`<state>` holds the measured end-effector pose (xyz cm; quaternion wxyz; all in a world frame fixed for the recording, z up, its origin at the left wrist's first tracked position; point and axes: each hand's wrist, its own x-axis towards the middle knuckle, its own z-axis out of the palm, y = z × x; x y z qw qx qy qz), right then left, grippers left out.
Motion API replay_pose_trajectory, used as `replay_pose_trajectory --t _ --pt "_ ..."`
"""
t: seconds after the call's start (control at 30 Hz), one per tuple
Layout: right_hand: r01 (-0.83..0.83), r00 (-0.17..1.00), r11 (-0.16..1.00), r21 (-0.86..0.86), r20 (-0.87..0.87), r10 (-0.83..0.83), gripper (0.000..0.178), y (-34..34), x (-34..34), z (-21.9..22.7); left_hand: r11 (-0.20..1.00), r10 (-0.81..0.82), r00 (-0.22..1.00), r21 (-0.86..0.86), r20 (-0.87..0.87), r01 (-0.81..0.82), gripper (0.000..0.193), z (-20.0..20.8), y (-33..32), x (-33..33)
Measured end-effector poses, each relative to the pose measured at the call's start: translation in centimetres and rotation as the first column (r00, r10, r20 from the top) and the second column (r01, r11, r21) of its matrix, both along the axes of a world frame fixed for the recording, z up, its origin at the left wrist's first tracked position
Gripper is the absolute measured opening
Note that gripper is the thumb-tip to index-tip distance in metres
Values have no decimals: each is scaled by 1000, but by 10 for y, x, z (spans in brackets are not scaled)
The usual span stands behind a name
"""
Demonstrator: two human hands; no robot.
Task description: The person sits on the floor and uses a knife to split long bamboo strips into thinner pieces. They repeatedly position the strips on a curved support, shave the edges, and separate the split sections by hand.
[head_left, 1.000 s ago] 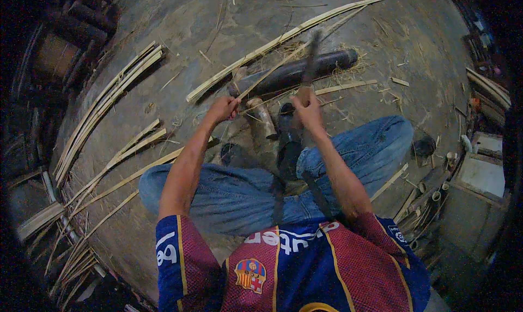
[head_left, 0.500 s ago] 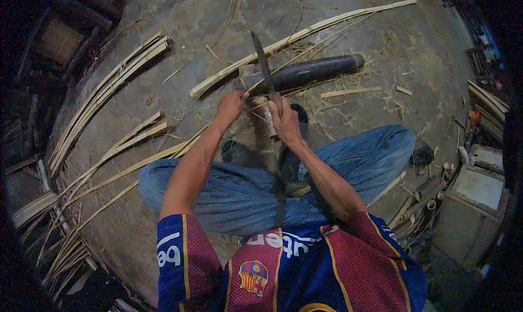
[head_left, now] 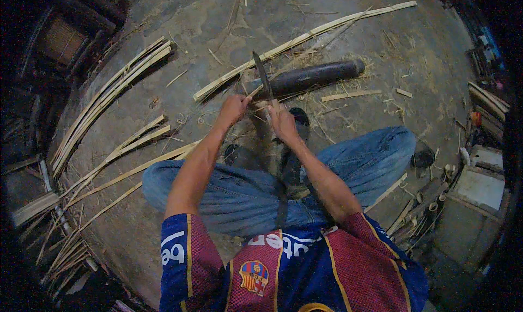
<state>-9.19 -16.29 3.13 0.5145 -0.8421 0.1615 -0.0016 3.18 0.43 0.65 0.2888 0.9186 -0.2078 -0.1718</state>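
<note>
My left hand (head_left: 234, 109) is closed on a thin bamboo strip (head_left: 253, 92), pinched near the left end of a dark, rounded cylinder (head_left: 316, 78) lying on the floor. My right hand (head_left: 282, 120) grips the handle of a long knife (head_left: 262, 72). Its narrow dark blade points away from me and crosses the strip just beyond my left fingers. How far the strip runs past the blade is hard to make out. Beyond the cylinder lies a bundle of long pale bamboo strips (head_left: 310, 35).
More bamboo strips (head_left: 111, 105) lie in bundles on the concrete floor (head_left: 201, 18) to the left. Short offcuts (head_left: 351, 95) and shavings surround the cylinder. Cut bamboo tubes (head_left: 425, 203) and a pale box-like object (head_left: 476, 187) stand at the right. My jeans-clad legs (head_left: 359, 157) are folded in front.
The knife has drawn back toward me, its tip now lower in view and its blade tilted a little differently. My left hand has shifted slightly, still pinching the strip.
</note>
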Motion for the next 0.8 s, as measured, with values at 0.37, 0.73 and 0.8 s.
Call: replay_pose_trajectory --t 0.37,0.73,0.8 --pt "-5 999 986 -166 52 14 36 -15 -10 3 998 19 999 -57 47 -16 36 15 -9 -11" --pt "215 914 972 97 330 -236 35 2 4 85 977 49 999 -205 -14 -51 42 3 0 -10" --pt "77 994 982 -170 89 -62 36 -7 -4 37 987 47 996 -152 -75 -58 42 6 -9 -4"
